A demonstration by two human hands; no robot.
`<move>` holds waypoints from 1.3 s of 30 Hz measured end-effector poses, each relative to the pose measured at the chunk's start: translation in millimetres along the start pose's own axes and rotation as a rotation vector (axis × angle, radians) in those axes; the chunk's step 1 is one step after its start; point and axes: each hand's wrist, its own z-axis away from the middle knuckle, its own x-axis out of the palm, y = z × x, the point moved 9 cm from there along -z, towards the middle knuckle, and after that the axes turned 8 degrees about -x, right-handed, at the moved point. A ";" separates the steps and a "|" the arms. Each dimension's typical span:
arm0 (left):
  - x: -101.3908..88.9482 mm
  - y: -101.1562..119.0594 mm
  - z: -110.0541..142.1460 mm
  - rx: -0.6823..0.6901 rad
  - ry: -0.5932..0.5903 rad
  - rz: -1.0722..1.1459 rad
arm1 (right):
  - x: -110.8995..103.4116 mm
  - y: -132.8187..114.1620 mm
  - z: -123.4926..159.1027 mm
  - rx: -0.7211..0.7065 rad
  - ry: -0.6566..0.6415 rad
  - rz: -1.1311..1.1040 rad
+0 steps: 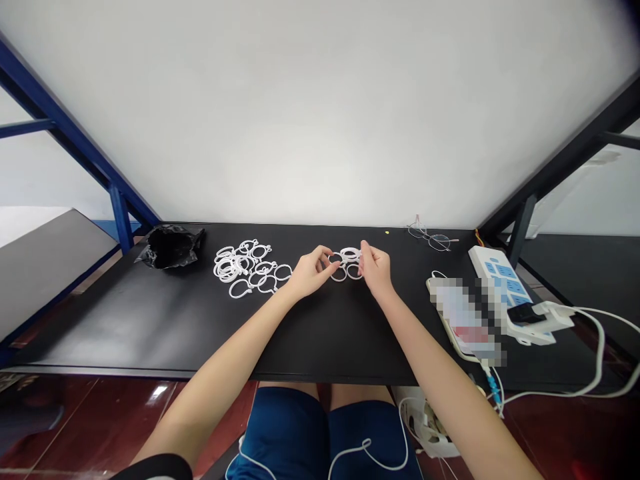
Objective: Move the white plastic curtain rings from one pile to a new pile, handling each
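Between my two hands lies a small group of white plastic rings (339, 278) on the black tabletop, a few of them overlapping. My right hand (376, 268) is closed, with thumb and fingers pinching the edge of a white ring (351, 253) at the group's right side. My left hand (314, 271) is at the left of the group, its thumb and index finger apart around the near ring edges. Whether its fingertips touch a ring is hard to tell. Farther left, a loose pile of similar white rings (240, 289) with small eyelets is spread on the table.
A crumpled black plastic bag (173, 248) sits open at the back left. Eyeglasses (439, 243) lie at the back right. Nearer are a charging phone (463, 320) and a power strip (500, 267) with white cables (600, 353). Metal frame bars (75, 140) slope at both sides.
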 end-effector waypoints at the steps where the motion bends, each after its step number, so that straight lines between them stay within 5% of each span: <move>1: -3.3 -2.2 -1.5 0.000 0.022 -0.028 | -5.3 3.1 -2.6 0.017 0.013 0.014; 7: -21.8 -8.5 -6.9 0.003 0.114 -0.180 | -12.5 5.9 -8.1 -0.016 -0.098 0.367; 17: -18.9 -8.4 -6.3 0.017 0.094 -0.351 | -7.5 11.5 -4.2 0.059 -0.190 0.657; 26: -21.3 -11.3 -6.1 -0.002 0.089 -0.571 | -11.4 7.8 -5.6 0.018 -0.150 0.655; 32: -50.6 -23.0 -14.5 -0.024 0.136 -0.667 | -11.9 2.4 -5.0 -0.024 -0.115 0.614; 39: -53.9 -64.9 -18.6 -0.223 -0.080 -0.699 | -11.5 0.0 -5.6 -0.058 -0.097 0.598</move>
